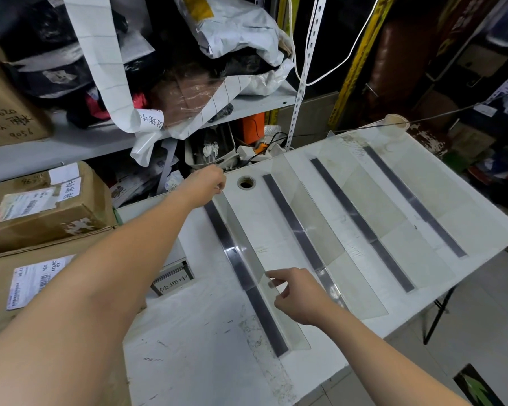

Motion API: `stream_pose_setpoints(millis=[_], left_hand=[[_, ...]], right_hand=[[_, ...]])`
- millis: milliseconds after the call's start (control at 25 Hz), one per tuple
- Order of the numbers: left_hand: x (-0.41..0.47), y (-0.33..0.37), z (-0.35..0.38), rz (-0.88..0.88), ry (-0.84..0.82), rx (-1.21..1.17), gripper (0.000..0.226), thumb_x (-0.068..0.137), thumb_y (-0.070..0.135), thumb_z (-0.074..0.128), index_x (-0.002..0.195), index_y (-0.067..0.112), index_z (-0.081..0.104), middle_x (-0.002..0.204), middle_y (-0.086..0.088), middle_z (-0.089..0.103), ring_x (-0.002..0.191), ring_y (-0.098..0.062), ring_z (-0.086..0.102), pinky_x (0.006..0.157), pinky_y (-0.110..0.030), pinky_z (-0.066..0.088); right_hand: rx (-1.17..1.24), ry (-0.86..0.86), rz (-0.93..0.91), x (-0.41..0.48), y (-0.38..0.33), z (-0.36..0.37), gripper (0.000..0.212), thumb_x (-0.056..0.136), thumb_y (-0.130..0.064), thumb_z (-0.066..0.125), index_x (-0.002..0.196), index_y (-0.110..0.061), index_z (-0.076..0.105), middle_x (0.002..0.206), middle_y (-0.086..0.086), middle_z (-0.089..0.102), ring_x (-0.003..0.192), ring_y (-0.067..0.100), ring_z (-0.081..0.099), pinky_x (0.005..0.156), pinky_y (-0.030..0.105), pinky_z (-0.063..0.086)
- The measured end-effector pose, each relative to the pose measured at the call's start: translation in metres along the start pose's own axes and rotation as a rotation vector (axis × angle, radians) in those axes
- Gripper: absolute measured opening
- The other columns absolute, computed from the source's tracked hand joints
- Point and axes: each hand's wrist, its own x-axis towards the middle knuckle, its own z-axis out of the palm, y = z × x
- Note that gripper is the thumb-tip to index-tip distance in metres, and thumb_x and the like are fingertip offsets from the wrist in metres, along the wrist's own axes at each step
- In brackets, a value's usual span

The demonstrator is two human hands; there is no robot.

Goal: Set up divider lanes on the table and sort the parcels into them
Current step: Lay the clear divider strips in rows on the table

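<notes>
On the white table point(194, 341) lie four dark base strips in parallel. A clear divider panel point(241, 244) stands over the leftmost strip point(264, 315). My left hand point(207, 183) pinches its far top edge and my right hand point(301, 294) pinches its near top edge. Three more clear dividers stand on the other strips: one point(308, 221) right of the held panel, another point(373, 200) past it, the last point(423, 177) at the far right. Cardboard parcels point(38, 206) are stacked at the left, beside the table.
A shelf point(71, 142) behind the table holds bags and packages, with a white paper strip point(106, 54) hanging down. A round hole point(246, 182) sits in the table near my left hand. A small sign holder point(173, 276) lies at the table's left edge. A clear cup point(395, 124) stands at the far corner.
</notes>
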Motion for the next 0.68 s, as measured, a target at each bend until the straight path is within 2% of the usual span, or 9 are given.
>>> stream_pose_setpoints(millis=[280,400,520,560,680], left_hand=[[-0.006,0.008,0.003,0.006,-0.002,-0.018,0.007,0.092,0.0,0.064,0.097,0.003,0.069,0.111,-0.011,0.059,0.112,-0.029,0.054,0.095,-0.047,0.046],[-0.008,0.013,0.003,-0.009,-0.019,0.002,0.009,0.093,0.001,0.064,0.101,0.002,0.068,0.114,-0.012,0.058,0.115,-0.03,0.054,0.095,-0.046,0.046],[-0.016,0.017,0.002,-0.06,-0.047,-0.009,0.025,0.094,0.006,0.066,0.119,0.006,0.066,0.126,-0.01,0.056,0.121,-0.03,0.052,0.1,-0.046,0.046],[-0.02,0.018,0.001,-0.068,-0.05,-0.014,0.032,0.093,0.007,0.067,0.125,0.008,0.063,0.13,-0.009,0.055,0.123,-0.029,0.051,0.101,-0.047,0.046],[-0.036,0.023,-0.005,-0.086,0.012,-0.036,0.04,0.092,0.006,0.064,0.132,0.009,0.06,0.129,-0.009,0.055,0.125,-0.029,0.049,0.102,-0.047,0.045]], right_hand=[[-0.025,0.012,0.007,-0.005,0.005,0.001,0.066,0.08,-0.004,0.058,0.143,-0.025,0.059,0.121,-0.009,0.071,0.081,0.007,0.058,0.074,0.016,0.043],[-0.028,0.0,-0.006,-0.005,0.008,0.002,0.066,0.08,-0.004,0.059,0.142,-0.025,0.059,0.12,-0.008,0.071,0.08,0.008,0.061,0.064,0.013,0.043],[-0.012,-0.015,-0.01,-0.003,0.011,0.003,0.065,0.08,-0.004,0.061,0.142,-0.026,0.058,0.121,-0.007,0.07,0.082,0.011,0.065,0.055,0.012,0.043],[-0.009,-0.017,-0.01,-0.003,0.012,0.002,0.065,0.08,-0.006,0.062,0.142,-0.027,0.058,0.119,-0.008,0.07,0.084,0.012,0.066,0.057,0.014,0.047],[-0.052,0.004,-0.031,-0.002,0.011,-0.004,0.062,0.08,-0.021,0.07,0.141,-0.028,0.058,0.117,-0.01,0.071,0.093,0.011,0.069,0.078,0.024,0.056]])
